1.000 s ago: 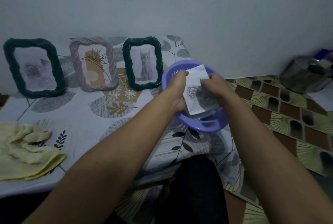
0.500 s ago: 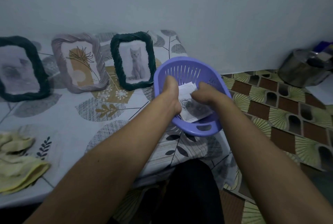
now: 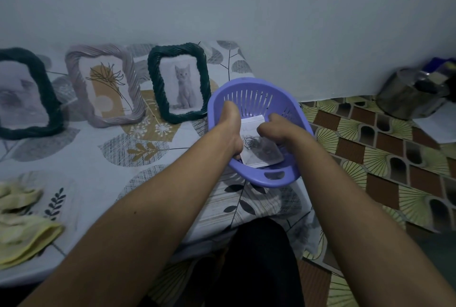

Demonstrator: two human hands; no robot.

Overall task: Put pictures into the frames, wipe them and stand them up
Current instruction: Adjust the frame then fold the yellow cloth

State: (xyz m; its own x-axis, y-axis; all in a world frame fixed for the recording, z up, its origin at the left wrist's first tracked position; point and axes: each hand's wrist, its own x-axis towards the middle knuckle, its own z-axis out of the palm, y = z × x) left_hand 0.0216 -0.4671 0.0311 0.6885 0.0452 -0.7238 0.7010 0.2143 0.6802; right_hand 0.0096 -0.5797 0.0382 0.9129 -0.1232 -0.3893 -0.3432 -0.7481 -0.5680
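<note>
Grip of both hands curled on the rose picture [image 3: 261, 151], low inside the purple basket [image 3: 274, 179]
Its side edges are pinched by the left hand [image 3: 230, 131] and right hand [image 3: 274, 129]; it should be lifted flat, uncreased.

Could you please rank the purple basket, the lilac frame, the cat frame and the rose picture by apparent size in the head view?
1. the basket
2. the lilac frame and the cat frame: nearly alike, the lilac looking slightly larger; too close to rank firmly
3. the rose picture, partly hidden
</note>
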